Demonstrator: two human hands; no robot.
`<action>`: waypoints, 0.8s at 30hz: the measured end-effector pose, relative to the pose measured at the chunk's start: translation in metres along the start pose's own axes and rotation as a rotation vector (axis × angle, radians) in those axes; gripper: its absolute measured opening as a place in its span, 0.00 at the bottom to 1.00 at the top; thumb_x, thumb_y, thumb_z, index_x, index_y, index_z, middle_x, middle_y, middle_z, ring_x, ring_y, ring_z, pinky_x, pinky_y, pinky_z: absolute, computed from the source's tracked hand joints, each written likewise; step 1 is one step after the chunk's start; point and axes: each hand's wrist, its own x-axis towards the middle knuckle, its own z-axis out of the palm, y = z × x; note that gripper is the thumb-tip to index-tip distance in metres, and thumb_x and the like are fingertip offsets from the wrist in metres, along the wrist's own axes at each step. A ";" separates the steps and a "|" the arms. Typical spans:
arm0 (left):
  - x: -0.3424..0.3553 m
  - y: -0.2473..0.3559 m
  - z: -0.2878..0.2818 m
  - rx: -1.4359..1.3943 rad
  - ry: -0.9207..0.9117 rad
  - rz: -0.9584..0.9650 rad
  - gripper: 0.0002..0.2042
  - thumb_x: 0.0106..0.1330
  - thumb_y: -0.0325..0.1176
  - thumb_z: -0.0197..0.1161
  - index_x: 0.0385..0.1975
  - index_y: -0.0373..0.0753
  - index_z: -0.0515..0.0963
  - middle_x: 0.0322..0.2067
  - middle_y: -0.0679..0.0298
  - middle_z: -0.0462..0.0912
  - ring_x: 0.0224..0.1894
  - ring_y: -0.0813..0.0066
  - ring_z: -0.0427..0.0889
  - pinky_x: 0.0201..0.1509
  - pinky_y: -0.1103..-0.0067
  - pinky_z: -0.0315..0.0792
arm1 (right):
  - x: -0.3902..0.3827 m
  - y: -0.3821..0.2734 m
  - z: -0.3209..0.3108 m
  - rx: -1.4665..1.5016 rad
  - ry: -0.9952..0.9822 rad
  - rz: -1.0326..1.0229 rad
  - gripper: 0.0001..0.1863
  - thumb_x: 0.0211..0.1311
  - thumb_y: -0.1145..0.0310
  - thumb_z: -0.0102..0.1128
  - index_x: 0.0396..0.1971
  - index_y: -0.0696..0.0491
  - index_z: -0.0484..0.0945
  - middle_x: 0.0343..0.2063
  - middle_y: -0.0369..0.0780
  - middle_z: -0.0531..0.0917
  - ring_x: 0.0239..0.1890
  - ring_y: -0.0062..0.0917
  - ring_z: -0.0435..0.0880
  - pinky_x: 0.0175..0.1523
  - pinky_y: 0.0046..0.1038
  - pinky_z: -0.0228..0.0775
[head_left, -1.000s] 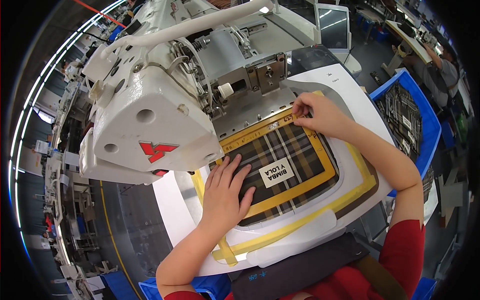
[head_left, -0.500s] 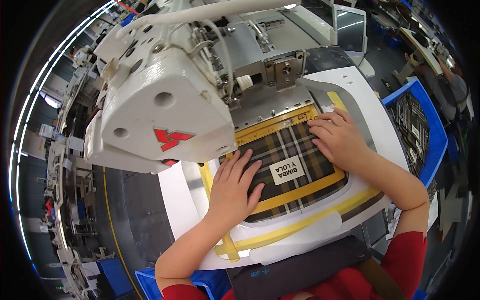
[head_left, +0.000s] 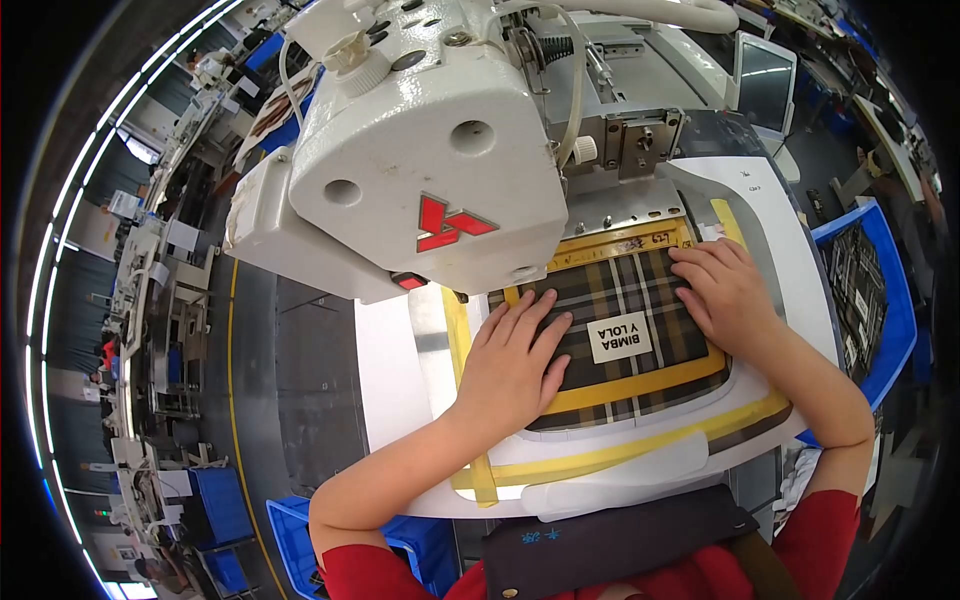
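A dark plaid fabric piece (head_left: 683,335) with a pale printed label (head_left: 620,338) lies inside a yellow frame (head_left: 640,388) on a white work plate (head_left: 395,400). My left hand (head_left: 515,360) rests flat at the frame's left side, its fingers spread over the fabric. On the far right corner of the fabric and frame lies my right hand (head_left: 732,295), fingers stretched and slightly bent. Neither hand grips anything. Beyond the fabric, a metal clamp plate (head_left: 625,228) meets the frame's far bar. A white sewing machine head (head_left: 410,150) hides part of the far left.
Yellow tape strips (head_left: 640,450) and a white translucent sheet (head_left: 620,480) lie along the plate's near edge. At the right stands a blue bin (head_left: 893,300) of plaid pieces; another blue bin (head_left: 425,550) is below left. A screen (head_left: 765,80) stands at the back right.
The view has shifted, so the machine, frame and hands appear farther right. Both hands stay on the fabric and frame, with little change in their pose.
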 end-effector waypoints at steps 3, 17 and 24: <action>-0.002 0.000 0.000 0.003 0.003 -0.005 0.21 0.60 0.34 0.61 0.54 0.40 0.71 0.60 0.56 0.69 0.63 0.55 0.67 0.66 0.61 0.61 | 0.000 -0.001 0.001 -0.007 0.012 -0.017 0.13 0.51 0.73 0.63 0.39 0.56 0.78 0.47 0.40 0.80 0.49 0.34 0.76 0.60 0.38 0.63; -0.010 0.000 0.001 0.034 -0.052 -0.060 0.21 0.60 0.34 0.61 0.54 0.40 0.71 0.60 0.56 0.69 0.63 0.56 0.66 0.68 0.61 0.58 | -0.002 -0.001 0.013 0.026 0.016 -0.089 0.13 0.50 0.70 0.65 0.37 0.56 0.78 0.46 0.40 0.80 0.49 0.33 0.76 0.59 0.36 0.64; -0.007 0.004 -0.002 0.089 -0.096 -0.095 0.21 0.62 0.38 0.61 0.54 0.40 0.71 0.60 0.56 0.69 0.64 0.55 0.66 0.69 0.61 0.57 | 0.000 -0.006 0.024 -0.037 0.038 -0.156 0.13 0.52 0.66 0.64 0.36 0.56 0.78 0.45 0.41 0.81 0.49 0.31 0.76 0.58 0.34 0.63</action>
